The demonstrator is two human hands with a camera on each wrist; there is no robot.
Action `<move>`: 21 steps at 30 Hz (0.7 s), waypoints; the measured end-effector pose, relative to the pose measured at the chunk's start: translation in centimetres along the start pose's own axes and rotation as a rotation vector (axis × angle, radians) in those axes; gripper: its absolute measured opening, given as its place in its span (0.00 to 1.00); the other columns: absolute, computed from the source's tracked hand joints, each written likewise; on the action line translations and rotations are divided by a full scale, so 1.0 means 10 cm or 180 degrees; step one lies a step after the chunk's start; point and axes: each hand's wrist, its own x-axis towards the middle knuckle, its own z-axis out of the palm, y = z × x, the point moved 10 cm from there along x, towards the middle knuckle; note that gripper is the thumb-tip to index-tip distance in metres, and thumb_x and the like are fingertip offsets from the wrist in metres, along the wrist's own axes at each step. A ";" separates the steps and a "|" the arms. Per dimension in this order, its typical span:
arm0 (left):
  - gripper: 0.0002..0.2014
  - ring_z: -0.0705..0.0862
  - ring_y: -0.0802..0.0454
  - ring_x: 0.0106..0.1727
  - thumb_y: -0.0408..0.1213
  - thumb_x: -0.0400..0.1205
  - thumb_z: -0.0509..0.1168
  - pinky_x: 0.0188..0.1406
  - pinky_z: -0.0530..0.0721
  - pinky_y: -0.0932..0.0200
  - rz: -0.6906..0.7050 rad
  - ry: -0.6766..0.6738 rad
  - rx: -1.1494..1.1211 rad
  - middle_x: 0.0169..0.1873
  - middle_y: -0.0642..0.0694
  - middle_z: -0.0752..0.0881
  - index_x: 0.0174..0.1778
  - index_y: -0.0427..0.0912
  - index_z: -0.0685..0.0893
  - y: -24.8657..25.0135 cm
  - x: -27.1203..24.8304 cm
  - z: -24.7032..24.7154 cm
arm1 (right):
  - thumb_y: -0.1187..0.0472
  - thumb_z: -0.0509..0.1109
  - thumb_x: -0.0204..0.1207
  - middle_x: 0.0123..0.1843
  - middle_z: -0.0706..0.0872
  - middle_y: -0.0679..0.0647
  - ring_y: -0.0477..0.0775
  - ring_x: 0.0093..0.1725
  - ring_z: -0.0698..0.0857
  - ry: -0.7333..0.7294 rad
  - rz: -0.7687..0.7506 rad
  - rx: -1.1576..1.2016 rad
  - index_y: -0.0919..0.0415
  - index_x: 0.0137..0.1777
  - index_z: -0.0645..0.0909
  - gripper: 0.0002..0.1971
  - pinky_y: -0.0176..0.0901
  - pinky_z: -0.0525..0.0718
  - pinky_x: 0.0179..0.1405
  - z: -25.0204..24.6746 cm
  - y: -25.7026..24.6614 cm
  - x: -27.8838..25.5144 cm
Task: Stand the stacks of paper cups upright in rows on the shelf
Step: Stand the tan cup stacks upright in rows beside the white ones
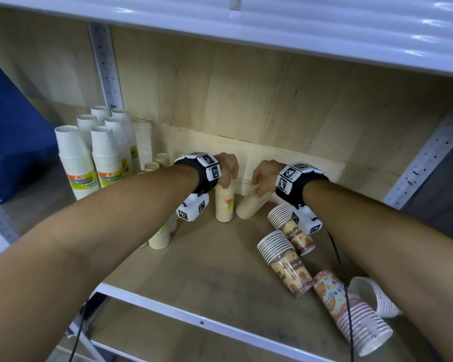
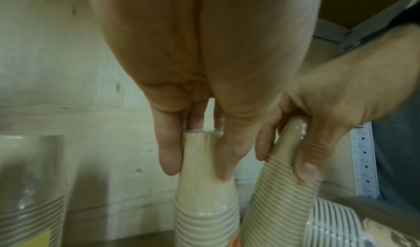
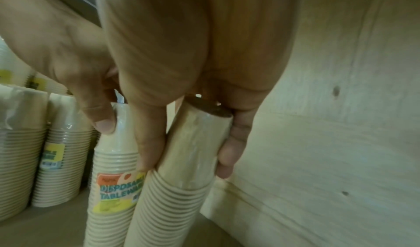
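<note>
Wooden shelf (image 1: 220, 270): tall white cup stacks (image 1: 89, 155) upright at nine o'clock; patterned stacks (image 1: 285, 262) lying at four o'clock. Centre: left hand (image 1: 226, 169) grips the upright beige stack (image 1: 224, 205); right hand (image 1: 266, 176) grips the tilted beige stack (image 1: 251, 205), touching.

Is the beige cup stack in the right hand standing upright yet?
No, tilted. The beige stack in the right hand leans toward the upright stack held by the left hand.

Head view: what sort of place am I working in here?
Probably a shop or stockroom shelving bay: a wooden shelf board on perforated white metal uprights, and shrink-wrapped stacks of white paper cups with retail labels standing in rows.
</note>
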 end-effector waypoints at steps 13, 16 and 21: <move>0.23 0.80 0.51 0.54 0.26 0.78 0.70 0.26 0.73 0.69 0.0172 0.0406 0.0073 0.61 0.42 0.82 0.71 0.35 0.79 0.14 -0.12 -0.03 | 0.58 0.83 0.64 0.58 0.86 0.55 0.51 0.49 0.82 -0.0012 0.0036 0.0180 0.62 0.62 0.84 0.25 0.39 0.77 0.44 0.18 -0.24 0.14; 0.22 0.82 0.47 0.64 0.29 0.80 0.70 0.35 0.74 0.70 0.0148 0.0571 -0.0032 0.66 0.43 0.82 0.71 0.37 0.80 0.09 -0.10 -0.08 | 0.58 0.83 0.64 0.58 0.87 0.56 0.54 0.54 0.85 0.0123 0.0104 0.0287 0.63 0.61 0.85 0.25 0.38 0.78 0.44 0.14 -0.21 0.15; 0.18 0.82 0.46 0.65 0.31 0.81 0.68 0.42 0.75 0.67 0.0127 0.0729 -0.0123 0.66 0.43 0.83 0.68 0.37 0.83 0.06 -0.08 -0.09 | 0.60 0.82 0.65 0.57 0.87 0.58 0.56 0.54 0.85 0.0191 0.0095 0.0405 0.64 0.63 0.84 0.26 0.39 0.78 0.44 0.14 -0.19 0.17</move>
